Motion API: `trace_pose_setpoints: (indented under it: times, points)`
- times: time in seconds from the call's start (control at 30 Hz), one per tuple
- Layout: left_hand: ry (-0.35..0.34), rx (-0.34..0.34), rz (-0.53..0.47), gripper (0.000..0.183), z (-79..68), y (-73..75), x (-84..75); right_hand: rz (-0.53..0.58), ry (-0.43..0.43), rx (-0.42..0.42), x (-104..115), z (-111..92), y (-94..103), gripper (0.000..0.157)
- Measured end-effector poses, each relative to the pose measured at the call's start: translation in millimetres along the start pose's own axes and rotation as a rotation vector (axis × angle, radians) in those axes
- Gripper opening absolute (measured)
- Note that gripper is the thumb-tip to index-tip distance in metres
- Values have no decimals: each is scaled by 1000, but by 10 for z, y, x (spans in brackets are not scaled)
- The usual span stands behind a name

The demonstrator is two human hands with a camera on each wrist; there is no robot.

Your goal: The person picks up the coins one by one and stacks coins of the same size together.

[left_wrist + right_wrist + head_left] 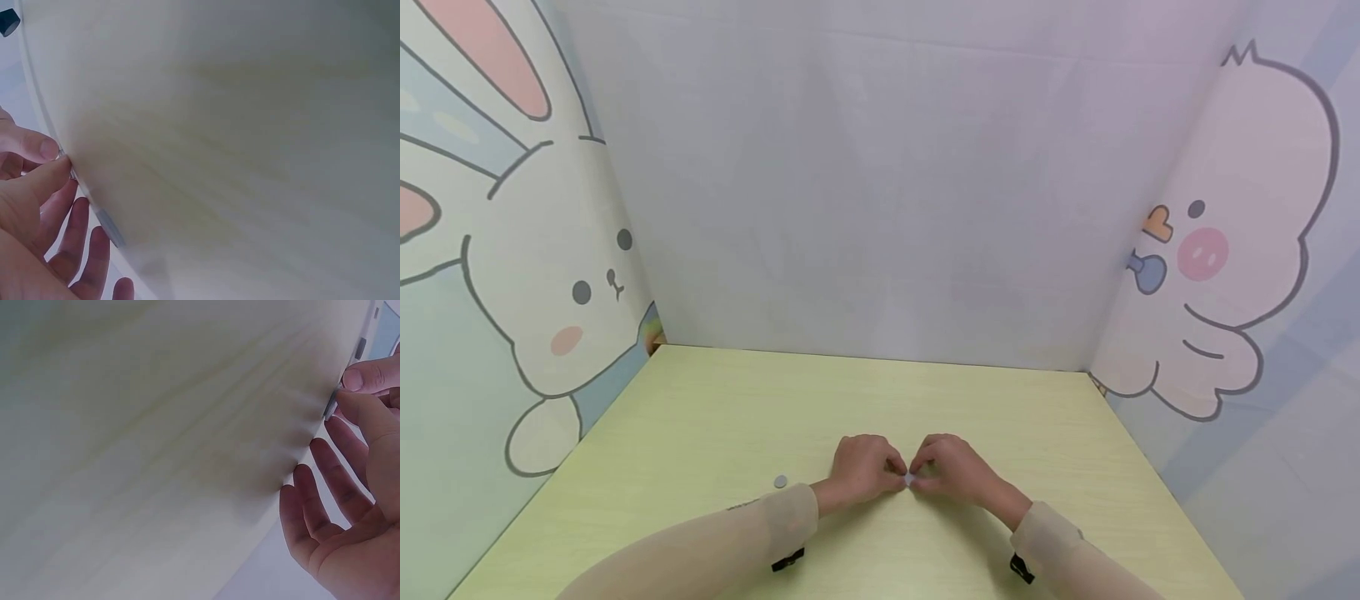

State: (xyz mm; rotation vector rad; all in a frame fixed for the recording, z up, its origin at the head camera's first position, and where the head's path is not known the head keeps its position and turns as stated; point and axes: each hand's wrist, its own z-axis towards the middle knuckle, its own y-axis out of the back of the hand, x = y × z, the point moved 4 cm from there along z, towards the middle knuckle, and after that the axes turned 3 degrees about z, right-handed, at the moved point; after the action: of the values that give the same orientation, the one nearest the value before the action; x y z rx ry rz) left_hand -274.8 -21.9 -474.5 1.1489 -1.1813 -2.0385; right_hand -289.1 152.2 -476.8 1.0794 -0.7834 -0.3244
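Note:
Near the middle of the table, my two hands meet fingertip to fingertip over a small, pale grey round disc. My left hand pinches its left side between thumb and fingers. From the opposite side, my right hand pinches it the same way. Seen from low down in the right wrist view, the disc shows as a thin grey edge by the thumb tips, partly hidden by the fingers. A second flat grey disc lies on the table left of my left hand.
The light wooden table spreads out around the hands. A pale curtain stands along its back edge, with a rabbit print on the left and a chick-like print on the right. Black straps show under the sleeves.

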Motion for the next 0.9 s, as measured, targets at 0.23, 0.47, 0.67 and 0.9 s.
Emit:
trace_pose_setpoints:
  times: [0.23, 0.47, 0.67, 0.9]
  points:
    - [23, 24, -4, 4, 3, -7, 12, -2, 5, -7, 1, 2, -5, 10]
    - [25, 11, 3, 4, 8, -25, 28, 14, 22, -27, -16, -23, 10, 10]
    - [19, 3, 1, 5, 11, -36, 39, 35, -19, -25, -42, -63, 22, 9]
    - [7, 0, -7, 5, 8, -38, 40, 34, -29, -17, -39, -68, 19, 9]
